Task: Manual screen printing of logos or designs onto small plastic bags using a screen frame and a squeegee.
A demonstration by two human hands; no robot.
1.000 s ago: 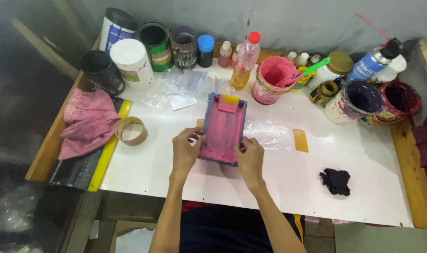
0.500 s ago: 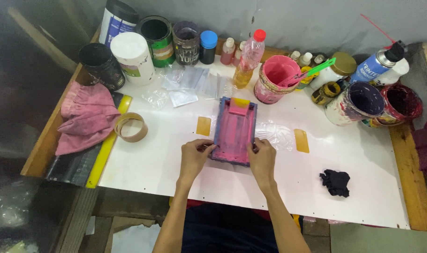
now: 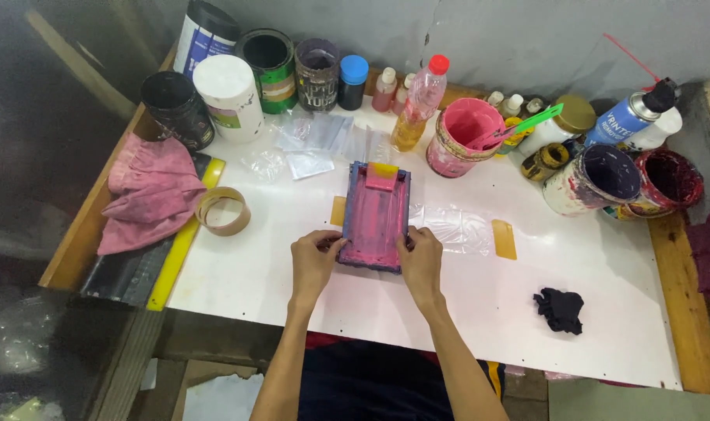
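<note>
Since a second ago, your small pink printing frame [image 3: 376,216] has come down from a tilted, lifted hold to lie flat on the white table [image 3: 479,312], and a yellow tab [image 3: 338,210] now shows beside its left edge where the frame covered it before. Your left hand [image 3: 314,263] grips the near left corner and your right hand [image 3: 421,261] grips the near right corner, fingers curled over the rim, both closed on the frame.

It sits in the middle of the table, its far end pointing toward the pink paint bucket [image 3: 465,136], with a clear plastic sheet [image 3: 448,226] lying just beside its right side.

Risk comes mostly from the wet-looking pink ink across the mesh. If you press unevenly with one hand, the frame could pivot and smear whatever lies beneath. Your fingertips are close to the inked area, so a slip would likely carry pink onto the tabletop or the plastic sheet. A push away from you could knock the plastic bottle [image 3: 419,105] standing near the frame's far end. The black rag [image 3: 561,309] lies well apart to your right, out of quick reach if ink spreads.
</note>
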